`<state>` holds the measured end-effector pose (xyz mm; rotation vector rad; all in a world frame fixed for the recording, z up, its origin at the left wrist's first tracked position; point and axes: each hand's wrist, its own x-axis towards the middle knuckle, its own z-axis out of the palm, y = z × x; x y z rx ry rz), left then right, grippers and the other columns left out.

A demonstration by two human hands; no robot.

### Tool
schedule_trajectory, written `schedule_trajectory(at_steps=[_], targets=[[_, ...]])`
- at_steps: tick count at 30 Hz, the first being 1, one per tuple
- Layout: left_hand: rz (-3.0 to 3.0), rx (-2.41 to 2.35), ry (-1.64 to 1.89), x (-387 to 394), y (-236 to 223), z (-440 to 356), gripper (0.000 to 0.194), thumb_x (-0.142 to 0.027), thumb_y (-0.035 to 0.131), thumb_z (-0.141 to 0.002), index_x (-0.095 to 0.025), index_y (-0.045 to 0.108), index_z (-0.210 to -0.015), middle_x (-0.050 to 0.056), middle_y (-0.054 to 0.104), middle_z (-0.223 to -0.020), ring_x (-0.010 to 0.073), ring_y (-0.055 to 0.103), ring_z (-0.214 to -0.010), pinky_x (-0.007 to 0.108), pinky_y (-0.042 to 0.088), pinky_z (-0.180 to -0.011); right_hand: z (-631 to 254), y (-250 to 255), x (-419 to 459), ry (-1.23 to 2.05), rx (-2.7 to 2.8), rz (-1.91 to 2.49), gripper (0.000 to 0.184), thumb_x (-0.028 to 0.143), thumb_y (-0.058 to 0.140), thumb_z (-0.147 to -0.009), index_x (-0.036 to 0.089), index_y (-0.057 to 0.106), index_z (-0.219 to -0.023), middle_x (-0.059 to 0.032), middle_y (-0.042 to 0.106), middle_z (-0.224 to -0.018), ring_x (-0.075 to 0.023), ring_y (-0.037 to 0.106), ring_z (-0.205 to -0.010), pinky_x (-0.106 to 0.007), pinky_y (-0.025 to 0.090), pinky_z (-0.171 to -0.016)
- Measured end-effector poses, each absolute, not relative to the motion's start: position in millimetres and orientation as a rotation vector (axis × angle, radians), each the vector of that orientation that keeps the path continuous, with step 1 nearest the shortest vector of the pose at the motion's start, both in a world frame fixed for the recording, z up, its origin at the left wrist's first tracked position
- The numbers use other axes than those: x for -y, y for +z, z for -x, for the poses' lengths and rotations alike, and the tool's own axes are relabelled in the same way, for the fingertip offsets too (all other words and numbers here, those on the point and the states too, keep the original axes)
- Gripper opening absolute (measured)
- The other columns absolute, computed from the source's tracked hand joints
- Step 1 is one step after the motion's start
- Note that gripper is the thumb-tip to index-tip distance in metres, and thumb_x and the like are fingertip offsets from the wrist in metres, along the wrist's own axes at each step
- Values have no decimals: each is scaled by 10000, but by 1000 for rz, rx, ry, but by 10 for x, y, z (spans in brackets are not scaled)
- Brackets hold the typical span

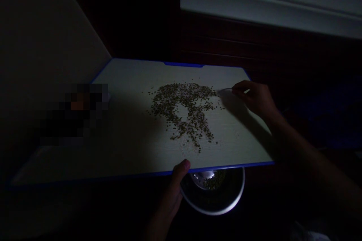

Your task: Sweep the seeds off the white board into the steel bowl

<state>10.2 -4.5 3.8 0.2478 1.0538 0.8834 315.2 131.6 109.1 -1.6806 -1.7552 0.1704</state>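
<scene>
Small dark greenish seeds or pulses [181, 98] lie scattered in a loose patch on a pale board [127, 139] with a blue edge. My right hand [253, 96] is closed in a pinch on the thin handle of a small metal spoon [225, 89]. Its tip meets the right side of the patch. My left hand [177, 180] is at the near edge, its thumb over the blue rim and its fingers below, partly hidden. Beside it, under the edge, a metal bowl [230, 208] holds more of the seeds.
On the board's left side, a pixelated patch [76, 115] hides whatever is there. A pale wall [34, 26] rises at left. Beyond the board are a dark wooden surface [212, 52] and a light slatted panel [268, 0]. The room is very dim.
</scene>
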Motion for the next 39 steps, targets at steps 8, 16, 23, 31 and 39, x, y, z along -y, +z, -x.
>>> schedule_trajectory(at_steps=[8, 16, 23, 31, 39], targets=[[-217, -1065, 920, 46, 54, -140, 354, -482, 924, -730, -178, 820, -879, 112, 879, -966, 414, 740, -1250, 518, 520, -1146, -2775, 1047, -1542, 300, 1942, 1499, 219, 240, 702, -898, 190, 863, -1038, -87, 859, -974, -229, 769, -833, -336, 565, -781], [-248, -1037, 913, 61, 42, -120, 403, -519, 932, -730, -173, 822, -906, 117, 869, -935, 415, 741, -1237, 509, 516, -1144, -2604, 1064, -1377, 397, 2097, 1302, 237, 291, 637, -1018, 232, 862, -1063, -75, 844, -990, -217, 765, -906, -358, 569, -830], [-222, -1001, 889, 50, -59, -111, 474, -529, 931, -734, -162, 837, -1018, 138, 871, -1072, 417, 728, -1265, 512, 523, -1137, -2689, 1011, -921, 332, 2203, 1232, 212, 274, 633, -1033, 253, 844, -1034, -63, 839, -995, -227, 749, -937, -400, 579, -859], [-148, -1002, 885, 68, -7, -132, 436, -503, 909, -772, -166, 834, -1038, 140, 871, -1067, 421, 732, -1259, 523, 532, -1117, -2618, 929, -429, 183, 2239, 1134, 203, 188, 606, -1056, 212, 795, -1125, -77, 832, -1014, -203, 750, -916, -358, 609, -789], [-90, -1065, 936, 69, 58, -183, 360, -464, 941, -712, -201, 805, -916, 85, 861, -945, 407, 754, -1190, 501, 566, -1063, -2547, 1008, -155, 95, 2187, 1197, 197, 136, 614, -1040, 223, 765, -1130, -83, 815, -965, -216, 750, -857, -342, 609, -714]])
